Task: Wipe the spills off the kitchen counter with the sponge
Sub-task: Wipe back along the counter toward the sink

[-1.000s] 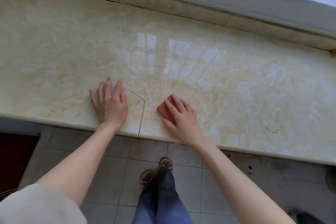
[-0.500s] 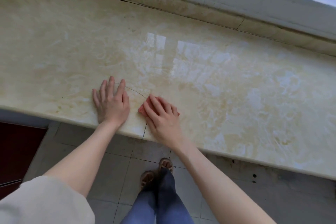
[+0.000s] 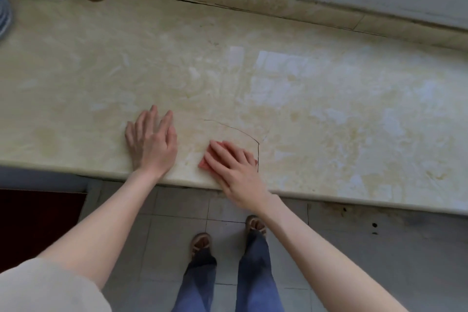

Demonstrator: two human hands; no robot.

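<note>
One sponge [image 3: 202, 165] under right hand [image 3: 236, 172]

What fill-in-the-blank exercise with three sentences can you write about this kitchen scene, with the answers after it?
1. The right hand presses a sponge flat onto the ____.
2. The left hand rests flat beside it and holds ____.
3. A thin curved ____ runs through the stone near the sponge.
Missing words: counter, nothing, crack.
</note>
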